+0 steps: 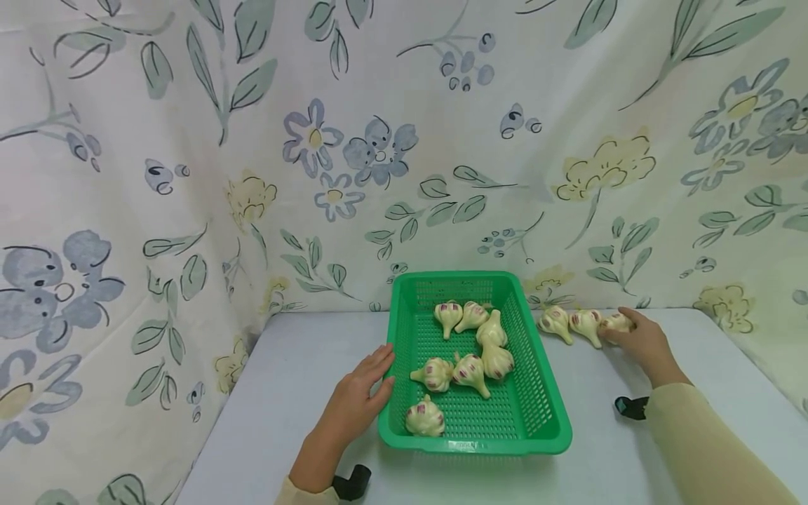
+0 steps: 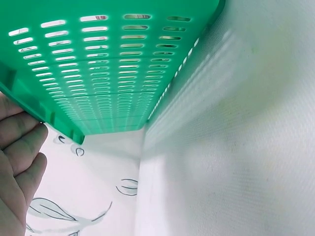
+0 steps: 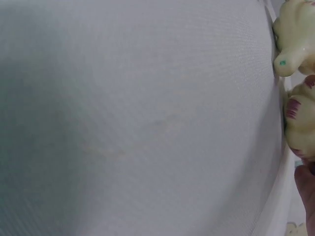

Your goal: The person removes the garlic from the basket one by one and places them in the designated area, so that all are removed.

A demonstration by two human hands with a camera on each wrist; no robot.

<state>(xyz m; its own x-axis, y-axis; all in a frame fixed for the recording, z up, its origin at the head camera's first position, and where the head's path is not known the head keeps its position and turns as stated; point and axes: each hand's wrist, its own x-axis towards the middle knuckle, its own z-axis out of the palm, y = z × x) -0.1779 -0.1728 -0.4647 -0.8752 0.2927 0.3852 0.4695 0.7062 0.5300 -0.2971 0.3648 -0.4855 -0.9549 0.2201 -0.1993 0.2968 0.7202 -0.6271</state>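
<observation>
A green plastic basket (image 1: 562, 421) with slotted walls stands on the table, several garlic bulbs inside, among them one bulb (image 1: 426, 418) in the near left corner. Fingers extended, my left hand (image 1: 353, 401) touches the basket's left rim; in the left wrist view its fingers (image 2: 29, 140) lie at the rim's edge. To the right of the basket, my right hand (image 1: 645, 346) holds a garlic bulb (image 1: 615, 324) between thumb and fingers. That pale bulb (image 3: 301, 120) with purple marks shows in the right wrist view, most of the hand being out of frame.
Two more garlic bulbs, one nearer the basket (image 1: 555, 322) and one beside the held bulb (image 1: 586, 325), lie in a row at the back of the white table (image 1: 303, 365). A floral cloth (image 1: 442, 140) hangs behind the table and along its sides.
</observation>
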